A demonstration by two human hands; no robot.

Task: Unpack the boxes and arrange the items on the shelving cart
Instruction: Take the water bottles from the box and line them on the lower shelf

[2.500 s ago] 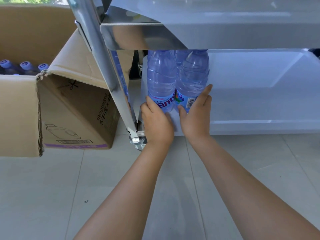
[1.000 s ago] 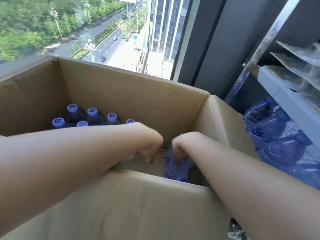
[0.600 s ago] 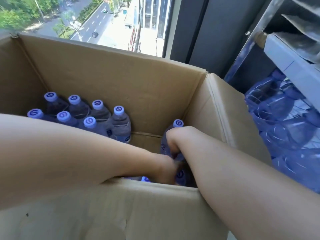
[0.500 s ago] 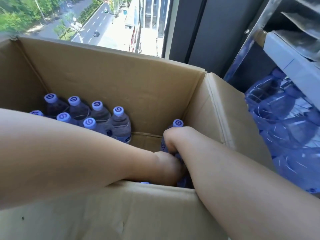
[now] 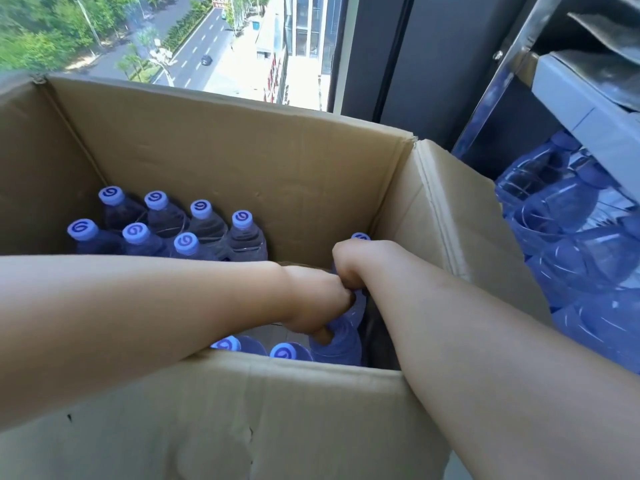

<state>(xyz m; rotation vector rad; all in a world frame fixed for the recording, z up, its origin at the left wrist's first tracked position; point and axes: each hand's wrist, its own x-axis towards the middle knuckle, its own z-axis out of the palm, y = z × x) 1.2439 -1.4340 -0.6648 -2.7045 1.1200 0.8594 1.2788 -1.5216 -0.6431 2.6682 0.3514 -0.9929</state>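
Both of the person's bare forearms reach down into an open cardboard box (image 5: 242, 161), crossing its near wall, which hides the lower part of what lies inside. The left hand (image 5: 311, 303) has its fingers curled round the shoulder of a water bottle (image 5: 341, 337) near the box's right wall, with the thumb showing against the blue plastic. The right hand (image 5: 349, 265) sits just behind and above it, knuckles up and fingers curled under on a second bottle whose cap (image 5: 360, 236) peeks past the knuckles; how firmly those fingers close cannot be told, since they are hidden beneath the hand. The two hands touch one another. At the far left of the box a cluster of upright bottles (image 5: 166, 226) stands in two rows, purple-blue caps up, well apart from the hands, and two more caps (image 5: 256, 348) show just over the near wall beside the held bottle. The left forearm blocks the view of the middle of the box floor. The box's right flap (image 5: 460, 230) folds outward toward a metal shelving cart (image 5: 502, 77), whose lower level holds a mass of blue bottles (image 5: 571, 244) already placed there under a pale shelf edge. Behind the box a tall window (image 5: 207, 46) looks down on a road, trees and buildings, with dark frame panels to its right.
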